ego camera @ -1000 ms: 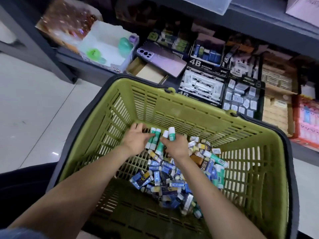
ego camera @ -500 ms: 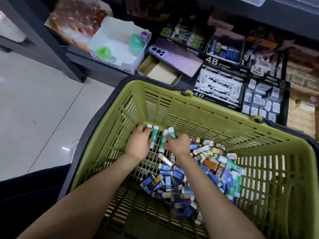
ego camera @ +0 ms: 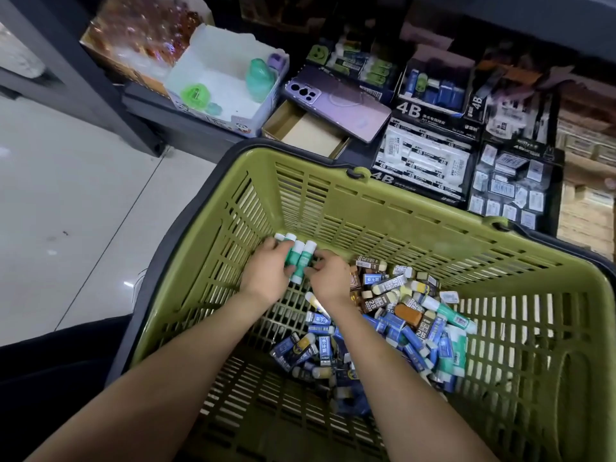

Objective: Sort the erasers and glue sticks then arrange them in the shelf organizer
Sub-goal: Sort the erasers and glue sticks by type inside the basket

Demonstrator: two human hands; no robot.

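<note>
Your left hand [ego camera: 266, 275] is curled round a bundle of glue sticks [ego camera: 298, 258], and your right hand [ego camera: 330, 278] pinches the same bundle from its right side, so both are occupied. The sticks lie side by side, long axes running away from you, white caps toward the basket's [ego camera: 416, 208] far wall and green bodies back in your palms, tilted slightly right at the cap end. Half a second ago they were fanned apart between your hands; now they sit nearly parallel and bunched, and your hands have closed in until they almost touch. The view has also swung, with more floor [ego camera: 66, 195] showing on your left than before. You are working in the far left corner of the basket, close to the far wall and not far from the left wall. The erasers [ego camera: 393, 328] are heaped from the middle to the right, with another green stick [ego camera: 446, 313] lying on top, pointing lower right. Bare grid shows on the near left, under your forearms. Just beyond the far rim is the shelf [ego camera: 186, 128], with a phone [ego camera: 336, 103] lying across a cardboard tray [ego camera: 306, 131] and 4B boxes [ego camera: 423, 161] to its right.
</note>
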